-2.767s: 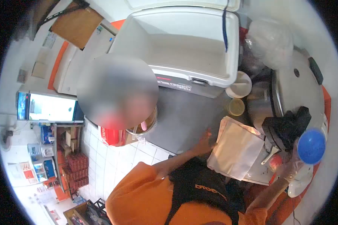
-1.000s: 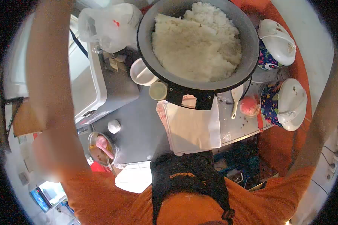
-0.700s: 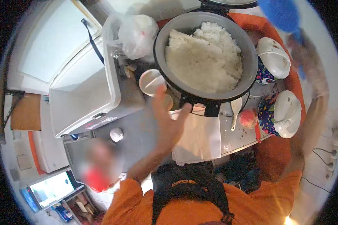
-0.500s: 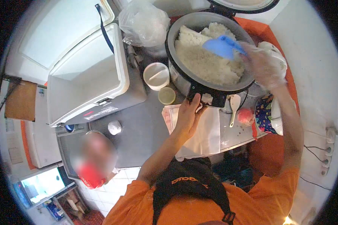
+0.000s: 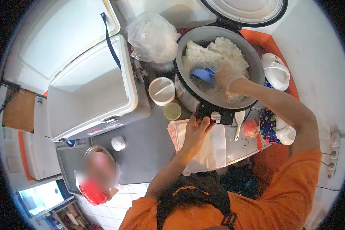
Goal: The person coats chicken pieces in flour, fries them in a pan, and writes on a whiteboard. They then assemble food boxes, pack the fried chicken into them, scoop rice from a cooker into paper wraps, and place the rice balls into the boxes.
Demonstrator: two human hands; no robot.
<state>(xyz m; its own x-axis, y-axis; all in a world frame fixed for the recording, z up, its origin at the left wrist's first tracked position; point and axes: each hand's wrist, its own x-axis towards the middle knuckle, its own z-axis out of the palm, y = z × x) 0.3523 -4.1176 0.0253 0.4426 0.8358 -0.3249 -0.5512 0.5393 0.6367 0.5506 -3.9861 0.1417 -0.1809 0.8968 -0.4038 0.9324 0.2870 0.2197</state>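
A big round cooker (image 5: 182,82) stands open with white rice (image 5: 230,51) inside. My right hand (image 5: 228,78), which looks covered by a clear glove, is down in the pot, closed on a blue scoop (image 5: 204,75) that touches the rice. Steam blurs the fingers a little. At the cooker's front edge, my left hand (image 5: 197,132) has its fingers on the black rim fitting, the thumb near it. Below that hand lie stacked paper sheets (image 5: 214,149). A white rice paddle (image 5: 239,124) rests to their right.
An open cooler box (image 5: 92,92) stands left. Near it are a filled plastic bag (image 5: 153,38), a white tub (image 5: 161,91), a greenish round container (image 5: 172,111) and a white wrapped ball (image 5: 118,143). A pink ball (image 5: 250,128) and patterned containers (image 5: 269,126) are right. A person (image 5: 94,176) appears lower left.
My right hand has moved left and down into the pot with the blue scoop. My left hand stays at the cooker's front edge. The view has shifted, so the counter items appear lower.
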